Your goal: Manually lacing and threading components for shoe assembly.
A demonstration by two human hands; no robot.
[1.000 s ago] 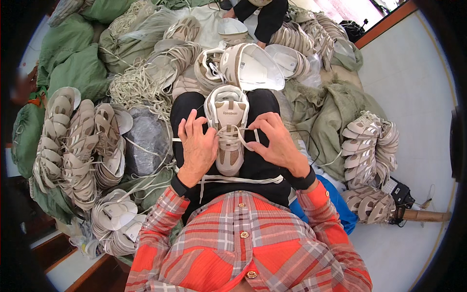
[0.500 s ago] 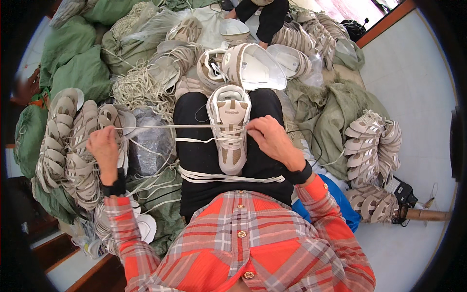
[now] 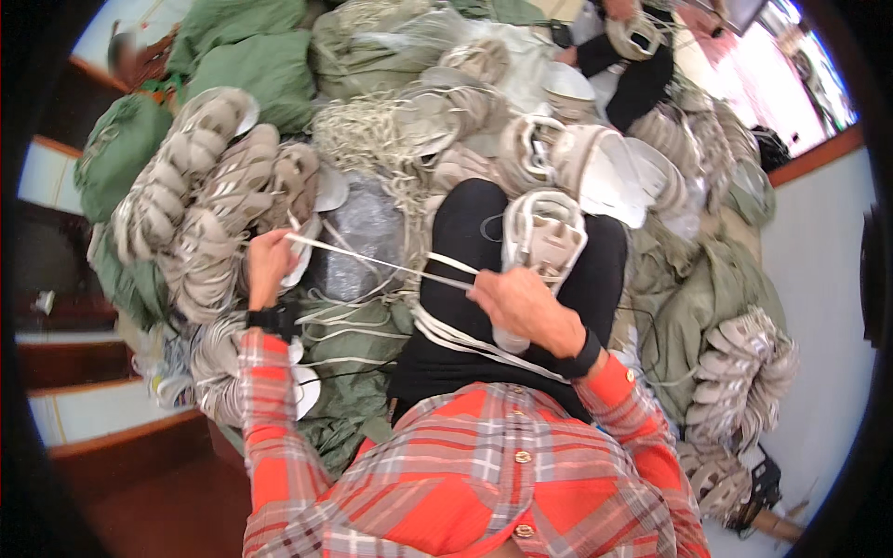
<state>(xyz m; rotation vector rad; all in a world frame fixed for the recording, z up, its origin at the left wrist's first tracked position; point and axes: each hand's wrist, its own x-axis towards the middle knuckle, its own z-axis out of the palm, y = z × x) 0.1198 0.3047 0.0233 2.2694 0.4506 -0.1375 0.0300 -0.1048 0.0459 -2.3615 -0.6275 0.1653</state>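
A beige and white sneaker upper (image 3: 551, 244) lies on my lap between my thighs, its opening pointing away from me. Over its lower part is my right hand (image 3: 528, 305), fingers pinched on a flat white shoelace (image 3: 377, 263) and hiding most of the lacing. Off to the left, above stacked uppers, my left hand (image 3: 269, 264) is closed on the same lace, which stretches nearly straight between both hands and slopes down to the right. More white laces (image 3: 465, 338) cross my thighs below the sneaker upper.
Stacked beige uppers (image 3: 181, 177) stand at the left, with others (image 3: 735, 377) at the right. A tangled lace pile (image 3: 358, 130) lies beyond a plastic-wrapped bundle (image 3: 365, 237). Green sacks (image 3: 251, 70) sit at the far left. Another person's dark-clothed limb (image 3: 642, 88) shows at the far right.
My right hand has moved from the sneaker's right side to over its lower part. The lace now slopes instead of lying level. The whole view has swung, shifting the scene rightward.
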